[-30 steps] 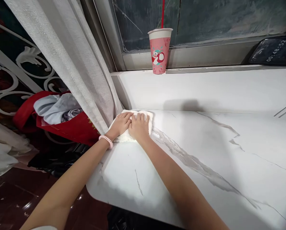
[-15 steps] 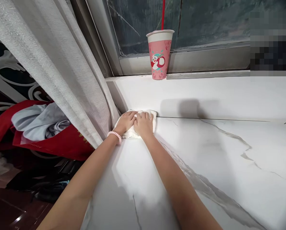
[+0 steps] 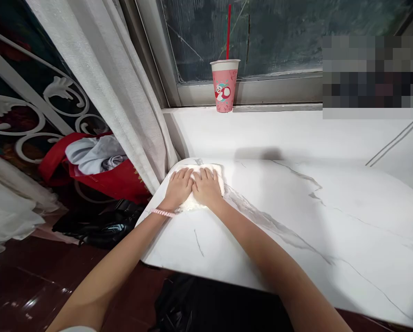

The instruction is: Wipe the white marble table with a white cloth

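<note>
A cream-white cloth (image 3: 191, 203) lies spread on the white marble-patterned table (image 3: 234, 249), near its rounded far left corner. Flat on the left part of the cloth rests my left hand (image 3: 179, 188), a pink coiled band (image 3: 163, 213) round its wrist. My right hand (image 3: 207, 185) presses on the cloth's right part, fingers stretched forward. Both hands are side by side, their inner fingers almost touching. Part of the cloth is hidden under them.
A pink paper cup (image 3: 224, 87) with a red straw stands on the window ledge (image 3: 279, 131) beyond the table. At the left hang a pale curtain (image 3: 137, 92) and a red bag (image 3: 113, 182) stuffed with grey cloth. A black bag (image 3: 103, 226) lies below.
My view has drawn back, so the table's front edge and the floor now show. Both hands and the cloth have come slightly away from the table's back edge, toward me.
</note>
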Demonstrator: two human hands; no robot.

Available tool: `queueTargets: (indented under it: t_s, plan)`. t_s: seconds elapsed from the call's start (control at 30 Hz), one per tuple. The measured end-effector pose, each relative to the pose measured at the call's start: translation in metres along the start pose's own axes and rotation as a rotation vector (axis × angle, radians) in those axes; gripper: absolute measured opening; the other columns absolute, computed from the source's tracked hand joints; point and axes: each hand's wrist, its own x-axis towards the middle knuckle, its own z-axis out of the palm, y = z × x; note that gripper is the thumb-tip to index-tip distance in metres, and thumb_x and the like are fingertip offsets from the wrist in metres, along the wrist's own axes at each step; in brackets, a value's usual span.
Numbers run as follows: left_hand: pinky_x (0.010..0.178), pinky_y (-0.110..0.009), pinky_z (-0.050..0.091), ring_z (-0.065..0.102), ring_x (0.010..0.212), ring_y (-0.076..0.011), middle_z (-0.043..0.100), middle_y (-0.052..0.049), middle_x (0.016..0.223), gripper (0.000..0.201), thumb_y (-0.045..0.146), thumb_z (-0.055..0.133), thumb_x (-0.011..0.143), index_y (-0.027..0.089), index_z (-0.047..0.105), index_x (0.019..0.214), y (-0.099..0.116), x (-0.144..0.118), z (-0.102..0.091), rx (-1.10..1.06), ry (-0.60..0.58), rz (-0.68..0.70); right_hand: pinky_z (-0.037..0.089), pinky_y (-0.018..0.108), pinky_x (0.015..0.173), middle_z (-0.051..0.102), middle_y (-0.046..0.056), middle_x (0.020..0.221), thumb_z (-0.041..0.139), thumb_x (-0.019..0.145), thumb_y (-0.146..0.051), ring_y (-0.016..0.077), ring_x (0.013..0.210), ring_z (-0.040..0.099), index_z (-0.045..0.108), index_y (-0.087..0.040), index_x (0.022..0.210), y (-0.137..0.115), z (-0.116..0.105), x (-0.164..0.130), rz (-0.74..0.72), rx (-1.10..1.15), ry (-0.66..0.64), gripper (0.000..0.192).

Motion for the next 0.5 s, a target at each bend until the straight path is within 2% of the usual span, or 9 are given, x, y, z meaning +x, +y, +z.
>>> queueTargets:
  t_s: [0.13, 0.27, 0.37, 0.5]
  plan:
    - [0.111, -0.053, 0.034, 0.048, 0.133, -0.033, 0.055, -0.021, 0.14, 0.052, 0.022, 0.025, 0.096, 0.005, 0.05, 0.138, 0.021, -0.067, -0.022, 0.071, 0.061, -0.081, 0.018, 0.054, 0.119, 0.045, 0.016, 0.15, 0.039, 0.099, -0.028, 0.0316, 0.141, 0.035, 0.051, -0.012, 0.14, -0.018, -0.013, -0.047, -0.157, 0.018, -0.025, 0.046]
    - [0.111, -0.053, 0.035, 0.05, 0.131, -0.0344, 0.057, -0.021, 0.138, 0.053, 0.027, 0.025, 0.097, 0.005, 0.053, 0.137, 0.044, -0.119, -0.039, 0.095, 0.076, -0.086, 0.019, 0.055, 0.119, 0.044, 0.018, 0.151, 0.039, 0.098, -0.03, 0.0336, 0.141, 0.034, 0.048, -0.01, 0.142, -0.032, -0.032, -0.097, -0.209, 0.025, -0.059, 0.049]
    - [0.11, -0.054, 0.035, 0.05, 0.132, -0.0343, 0.057, -0.02, 0.139, 0.053, 0.027, 0.025, 0.097, 0.006, 0.053, 0.137, 0.067, -0.14, -0.044, 0.09, 0.083, -0.061, 0.019, 0.056, 0.119, 0.043, 0.019, 0.151, 0.039, 0.099, -0.031, 0.0344, 0.142, 0.034, 0.048, -0.01, 0.143, -0.03, -0.047, -0.131, -0.204, 0.023, -0.069, 0.05]
    - [0.112, -0.055, 0.033, 0.046, 0.136, -0.0347, 0.054, -0.021, 0.142, 0.052, 0.026, 0.025, 0.098, 0.006, 0.051, 0.139, 0.102, -0.147, -0.045, 0.062, 0.064, -0.019, 0.018, 0.056, 0.119, 0.044, 0.019, 0.151, 0.038, 0.099, -0.03, 0.0343, 0.141, 0.034, 0.049, -0.01, 0.143, -0.012, -0.062, -0.164, -0.18, 0.01, -0.031, 0.05]
